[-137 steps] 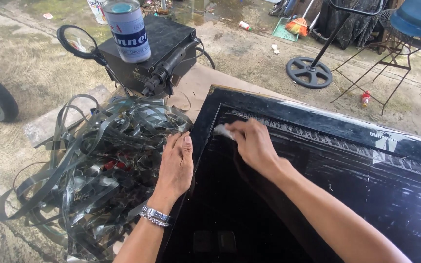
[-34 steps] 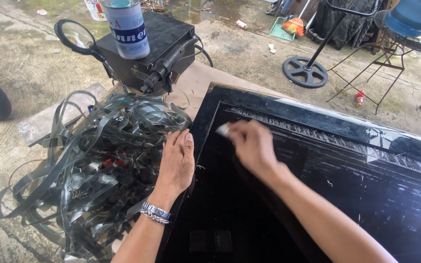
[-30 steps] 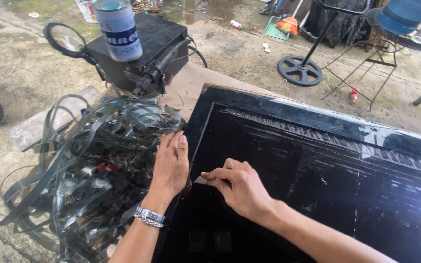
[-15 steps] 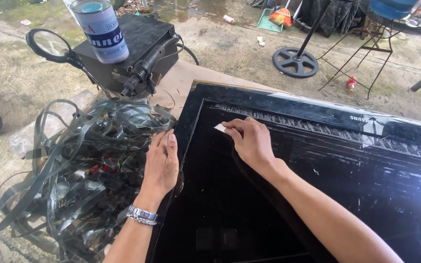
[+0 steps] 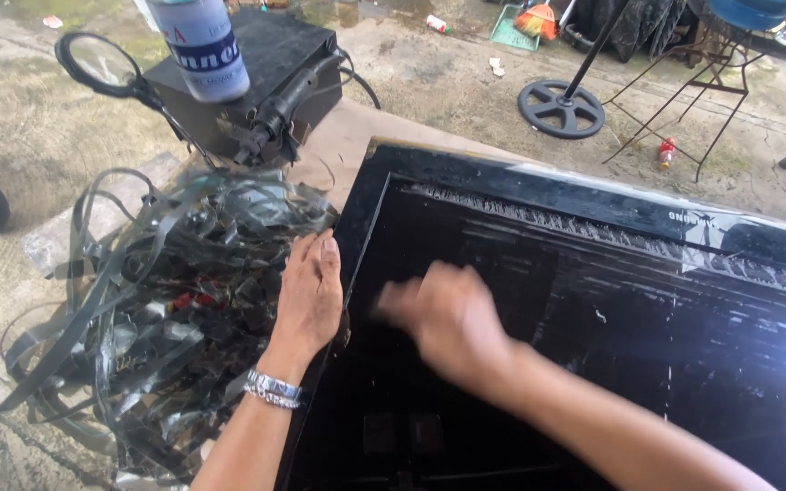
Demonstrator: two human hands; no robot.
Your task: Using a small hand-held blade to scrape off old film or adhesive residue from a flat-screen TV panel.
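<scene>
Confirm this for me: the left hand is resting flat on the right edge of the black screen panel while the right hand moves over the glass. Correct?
Not quite. The head view shows the left hand resting flat on the left edge of the black screen panel, beside the pile of tangled strips, not the right edge. The right hand, blurred, is over the glass, as you say.

- The concrete ground (image 5: 20, 127) carries a tangled heap of dark strips (image 5: 147, 309), touching the left hand (image 5: 309, 295).
- A black flat screen panel (image 5: 593, 300) lies under the right hand (image 5: 448, 318), seemingly on a brownish board (image 5: 347, 145).
</scene>
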